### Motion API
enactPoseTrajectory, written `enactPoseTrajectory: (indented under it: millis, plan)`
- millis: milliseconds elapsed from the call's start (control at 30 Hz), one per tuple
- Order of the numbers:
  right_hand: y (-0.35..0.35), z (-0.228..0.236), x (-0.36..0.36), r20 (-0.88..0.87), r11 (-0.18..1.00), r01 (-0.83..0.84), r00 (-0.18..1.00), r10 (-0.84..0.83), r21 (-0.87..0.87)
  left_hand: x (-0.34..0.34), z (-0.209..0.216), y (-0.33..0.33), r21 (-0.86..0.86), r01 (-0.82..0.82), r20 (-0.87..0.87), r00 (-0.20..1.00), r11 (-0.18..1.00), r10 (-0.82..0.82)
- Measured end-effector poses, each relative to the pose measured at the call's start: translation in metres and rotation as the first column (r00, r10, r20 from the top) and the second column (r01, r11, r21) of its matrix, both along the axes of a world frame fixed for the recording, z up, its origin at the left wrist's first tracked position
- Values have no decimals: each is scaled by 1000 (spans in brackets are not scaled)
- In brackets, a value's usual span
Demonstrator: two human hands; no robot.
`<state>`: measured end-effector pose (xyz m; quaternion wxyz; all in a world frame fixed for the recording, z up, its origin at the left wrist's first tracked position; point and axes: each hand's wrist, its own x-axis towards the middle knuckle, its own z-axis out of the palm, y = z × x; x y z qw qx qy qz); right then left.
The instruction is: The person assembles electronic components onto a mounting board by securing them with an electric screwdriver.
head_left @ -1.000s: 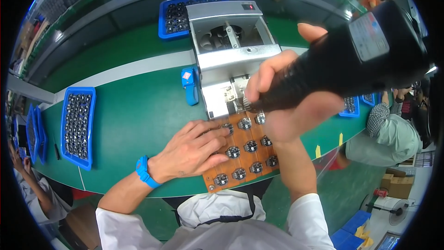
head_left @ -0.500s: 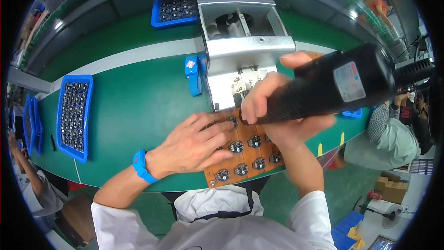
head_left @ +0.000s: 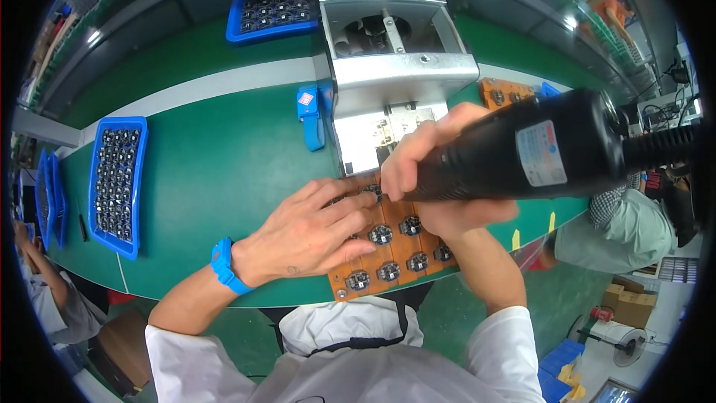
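Note:
My right hand [head_left: 466, 216] is wrapped around a thick black electric screwdriver [head_left: 492, 153] with a pale label and a ribbed cable end. The tool lies tilted over an orange-brown fixture board [head_left: 371, 257], and its tip is hidden behind my fingers. Several small round black and metal parts [head_left: 380, 235] sit in rows on that board. My left hand [head_left: 302, 235], with a blue wrist strap [head_left: 224, 265], lies over the board's left side with its fingers stretched out. Its fingertips touch a round part [head_left: 372, 192] in the far row, close to the screwdriver's front end.
Beyond the board stands a silver machine [head_left: 403, 71] with an open top. Blue trays of round parts lie at the left [head_left: 138, 201] and behind the machine [head_left: 233, 19]. A blue strap [head_left: 312, 123] rests beside it; another brown board [head_left: 507, 90] is at the right.
The screwdriver's rear end has swung left and slightly down, with my right hand shifting left along with it. My left hand stays in nearly the same place on the board.

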<state>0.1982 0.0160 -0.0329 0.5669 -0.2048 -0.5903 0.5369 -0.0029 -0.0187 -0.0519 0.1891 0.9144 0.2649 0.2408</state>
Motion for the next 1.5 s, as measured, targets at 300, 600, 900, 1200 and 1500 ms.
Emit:
enactPoseTrajectory:
  millis: [300, 600, 900, 1200, 1500]
  plan:
    - [-4, 18, -1, 87, 996, 14, 996, -6, -89, 0, 1, -1, -2, -5, -11, 1000, 1000, 5]
    - [13, 58, 19, -316, 956, 83, 949, 11, 283, 1, -1, -1, 5, -5, 11, 1000, 1000, 4]
    - [15, 51, 17, -112, 951, 205, 977, -183, 231, 0, 2, -1, -7, -4, 5, 1000, 1000, 4]
    - [9, 55, 14, -9, 937, 300, 953, -303, 177, 2, 5, -1, -27, 3, 11, 1000, 1000, -2]
    - [13, 57, 14, -308, 959, 132, 950, -50, 250, 3, 3, -1, -24, -7, 16, 1000, 1000, 7]
